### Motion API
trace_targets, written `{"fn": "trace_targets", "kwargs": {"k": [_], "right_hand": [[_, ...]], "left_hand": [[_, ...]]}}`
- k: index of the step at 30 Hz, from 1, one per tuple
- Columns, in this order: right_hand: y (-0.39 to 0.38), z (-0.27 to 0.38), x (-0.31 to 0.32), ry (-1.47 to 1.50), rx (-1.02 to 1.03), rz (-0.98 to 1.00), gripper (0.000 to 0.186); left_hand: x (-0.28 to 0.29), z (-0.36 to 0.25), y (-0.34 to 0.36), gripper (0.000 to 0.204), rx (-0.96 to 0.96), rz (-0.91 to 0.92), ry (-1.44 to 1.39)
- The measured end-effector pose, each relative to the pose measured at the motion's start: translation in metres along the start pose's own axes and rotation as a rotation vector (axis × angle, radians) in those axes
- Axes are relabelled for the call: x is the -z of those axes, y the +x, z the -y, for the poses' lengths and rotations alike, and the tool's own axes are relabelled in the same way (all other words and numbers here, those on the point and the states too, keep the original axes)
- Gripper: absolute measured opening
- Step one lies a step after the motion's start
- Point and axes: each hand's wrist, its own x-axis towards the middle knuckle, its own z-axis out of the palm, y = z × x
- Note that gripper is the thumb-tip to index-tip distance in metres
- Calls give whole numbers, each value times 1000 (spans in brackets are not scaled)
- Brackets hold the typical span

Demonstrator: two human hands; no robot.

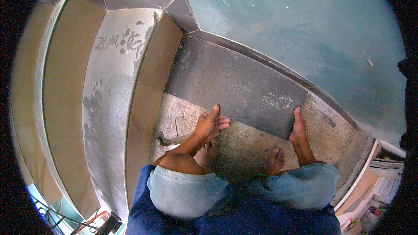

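Observation:
A large dark grey floor tile (230, 78) lies across the stair landing, its far edge along the wall skirting and its left edge by the step riser. My right hand (298, 127) is at the tile's right edge, thumb up and other fingers hidden, apparently gripping that edge. By the near edge is my left hand (211, 124), its fingers stretched out to the right and thumb raised; nothing is in it. Rough, ridged cement bedding (244, 148) shows in front of the tile and to its right. My bare feet rest on this bedding between my arms.
Steps with brown risers (150, 65) and a grey tread (109, 65) rise at left, the tread wet-marked. A teal wall (305, 26) stands beyond dark skirting (261, 61). A curved tool-like piece (170, 140) lies near my left forearm. A cluttered box or shelf (370, 187) is lower right.

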Motion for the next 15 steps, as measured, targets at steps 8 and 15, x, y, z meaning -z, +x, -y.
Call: {"fn": "trace_targets", "kwargs": {"k": [8, 15], "right_hand": [[-5, 1, -1, -34, 32, -21, 69], [-3, 2, 2, 45, -54, 38, 70]], "left_hand": [[-3, -9, -7, 52, 34, 0, -18], [2, -1, 1, 51, -20, 37, -84]]}}
